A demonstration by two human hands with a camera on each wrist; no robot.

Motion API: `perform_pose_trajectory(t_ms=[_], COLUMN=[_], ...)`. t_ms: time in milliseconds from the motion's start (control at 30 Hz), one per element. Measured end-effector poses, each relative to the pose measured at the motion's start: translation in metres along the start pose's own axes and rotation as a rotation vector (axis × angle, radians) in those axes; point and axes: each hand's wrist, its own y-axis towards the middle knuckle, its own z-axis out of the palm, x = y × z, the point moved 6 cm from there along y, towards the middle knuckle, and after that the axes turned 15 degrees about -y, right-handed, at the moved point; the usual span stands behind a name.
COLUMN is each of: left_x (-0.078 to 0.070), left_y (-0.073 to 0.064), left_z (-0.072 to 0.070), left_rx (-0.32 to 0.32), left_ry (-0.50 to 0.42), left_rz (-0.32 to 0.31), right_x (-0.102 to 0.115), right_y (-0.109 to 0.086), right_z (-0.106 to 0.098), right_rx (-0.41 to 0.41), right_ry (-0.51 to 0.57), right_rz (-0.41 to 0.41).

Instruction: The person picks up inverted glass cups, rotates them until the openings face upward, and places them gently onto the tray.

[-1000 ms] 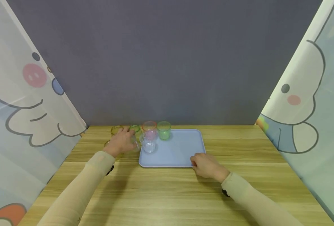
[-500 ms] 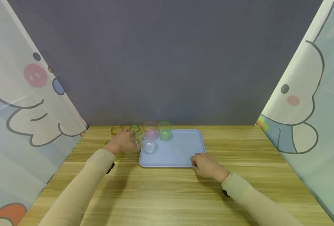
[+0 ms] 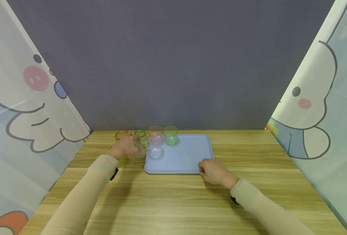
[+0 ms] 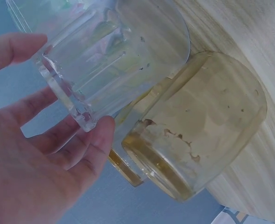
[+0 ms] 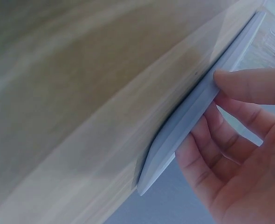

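My left hand (image 3: 125,145) grips a clear glass cup (image 4: 123,56) by its thick upper edge, thumb on one side and fingers on the other. That cup stands on the wood just left of the pale blue tray (image 3: 188,156). Beside it in the left wrist view is an amber cup (image 4: 207,116), with a second amber one partly behind. My right hand (image 3: 215,172) pinches the tray's near right corner, thumb on the outer rim (image 5: 189,107). On the tray's left side are another clear cup (image 3: 154,150), a pink cup (image 3: 155,132) and a green cup (image 3: 170,137).
Another green-rimmed cup (image 3: 140,134) stands behind my left hand, near a yellow-rimmed cup (image 3: 121,133). A dark grey panel (image 3: 173,65) rises at the back edge of the wooden table (image 3: 173,202). Cartoon-printed curtains (image 3: 308,98) flank both sides.
Almost nothing differs. My left hand shifts very slightly about the clear cup; my right hand, the tray and the cups on it stay put.
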Motion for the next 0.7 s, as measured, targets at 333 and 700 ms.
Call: perform_pose_trajectory(t_ms=[333,700], left_x=[0.002,-0.006], left_y=[-0.004,-0.015], left_z=[-0.004,-0.014], left_rx=[-0.022,-0.032], left_ry=[-0.016,-0.036], left_rz=[0.02,0.04], right_x=[-0.001,0.0], right_y=[0.0,0.0], right_z=[-0.001,0.0], right_rx=[0.011,0.004], right_ry=[-0.002,0.01], right_rz=[0.013,0.011])
